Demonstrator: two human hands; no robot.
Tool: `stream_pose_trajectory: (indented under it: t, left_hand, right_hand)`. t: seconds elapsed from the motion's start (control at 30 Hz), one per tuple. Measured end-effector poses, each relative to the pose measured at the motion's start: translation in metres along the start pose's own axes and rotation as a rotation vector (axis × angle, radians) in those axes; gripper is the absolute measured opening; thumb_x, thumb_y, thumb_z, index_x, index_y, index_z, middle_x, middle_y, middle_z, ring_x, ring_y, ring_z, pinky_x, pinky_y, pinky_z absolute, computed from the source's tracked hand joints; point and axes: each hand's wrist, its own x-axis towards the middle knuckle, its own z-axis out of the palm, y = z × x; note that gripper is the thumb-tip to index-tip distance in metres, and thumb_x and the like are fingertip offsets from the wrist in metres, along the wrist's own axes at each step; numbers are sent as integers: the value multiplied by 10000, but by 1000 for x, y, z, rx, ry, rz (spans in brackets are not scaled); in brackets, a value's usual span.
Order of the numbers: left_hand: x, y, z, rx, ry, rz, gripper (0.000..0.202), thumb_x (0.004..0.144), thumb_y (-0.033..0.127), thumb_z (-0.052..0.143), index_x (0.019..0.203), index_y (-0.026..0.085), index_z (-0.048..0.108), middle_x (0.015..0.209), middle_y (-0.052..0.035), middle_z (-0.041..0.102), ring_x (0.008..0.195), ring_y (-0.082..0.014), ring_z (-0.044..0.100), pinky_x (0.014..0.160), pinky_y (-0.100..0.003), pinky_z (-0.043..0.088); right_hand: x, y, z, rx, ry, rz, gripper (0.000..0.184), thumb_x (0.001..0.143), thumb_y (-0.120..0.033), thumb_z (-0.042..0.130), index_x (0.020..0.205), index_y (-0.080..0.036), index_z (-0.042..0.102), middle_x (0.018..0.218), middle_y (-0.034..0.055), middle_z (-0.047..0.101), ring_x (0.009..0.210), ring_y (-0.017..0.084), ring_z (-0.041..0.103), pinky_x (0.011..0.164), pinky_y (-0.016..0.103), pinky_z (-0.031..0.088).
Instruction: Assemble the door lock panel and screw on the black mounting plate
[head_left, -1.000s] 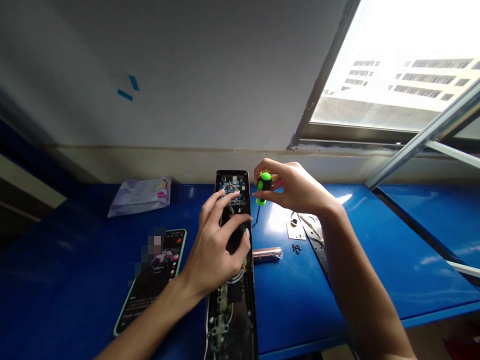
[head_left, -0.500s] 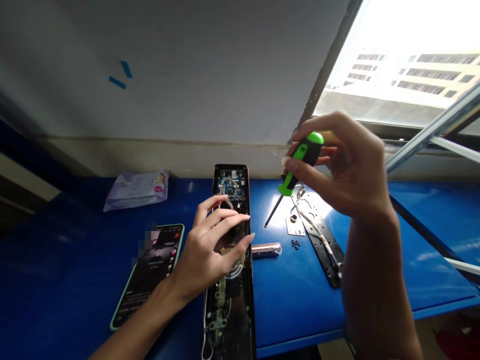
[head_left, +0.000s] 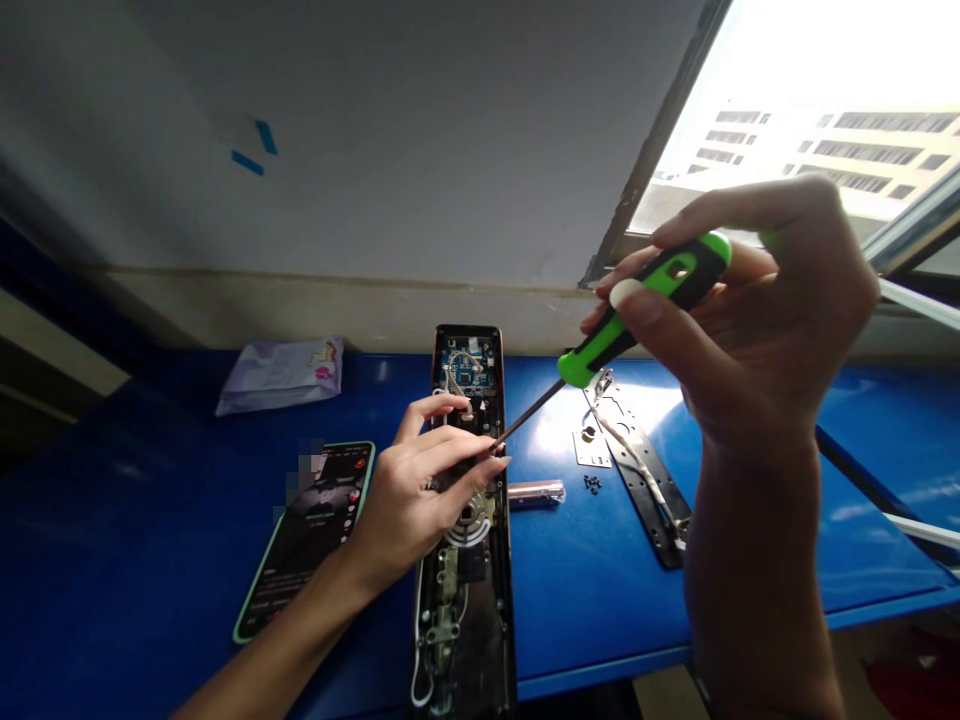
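Observation:
In my right hand (head_left: 757, 300) is a green-and-black screwdriver (head_left: 645, 310), gripped by its handle, with the shaft slanting down to the left. Its tip meets the thumb and forefinger of my left hand (head_left: 427, 480), which close around it; whether a screw sits there is hidden. That hand rests over a long, narrow, opened door lock housing (head_left: 480, 650). At the housing's far end shows a blue circuit board (head_left: 466, 370) with thin wires. Below the left hand are a round part with a white wire and metal lock parts (head_left: 444, 600).
Right of the housing lie a copper-coloured cylinder (head_left: 536, 494), several small black screws (head_left: 592, 484), a small metal plate (head_left: 592, 449) and a black back plate with a cable (head_left: 649, 500). A phone (head_left: 307, 540) and a purple packet (head_left: 283, 377) lie left on the blue table (head_left: 600, 620).
The screwdriver has tilted flatter, its tip moving left from above the table to my left fingers. My right hand has shifted right and up; my left thumb and forefinger have drawn together.

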Motion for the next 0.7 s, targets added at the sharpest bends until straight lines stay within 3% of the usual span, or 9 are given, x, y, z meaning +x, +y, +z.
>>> stream_pose_trajectory:
  t: [0.37,0.53,0.7]
  left_hand:
    - [-1,7,1,-37,55,-48,139,918,135,763,1026,214,800,927,-20,830,1110,-234,691,1033,-448,573]
    - [1,9,-1,-14,53,-47,70,898,142,776,870,204,760,828,-3,798,1031,-216,695,967,-388,583]
    - [0,9,-2,-21,32,-44,130,950,127,696,853,191,754,808,-12,783,1006,-207,688,911,-343,577]
  right_hand:
    - [2,2,2,21,-2,-4,216,852,-267,825,987,-323,666,943,-16,650,834,201,759,656,376,719]
    - [1,-1,-1,-2,3,31,217,870,-206,809,1013,-321,692,951,-20,654,864,190,751,727,384,717]
    - [4,3,-1,48,-36,-40,240,838,-216,841,1016,-315,715,901,-41,669,817,169,755,631,331,698]
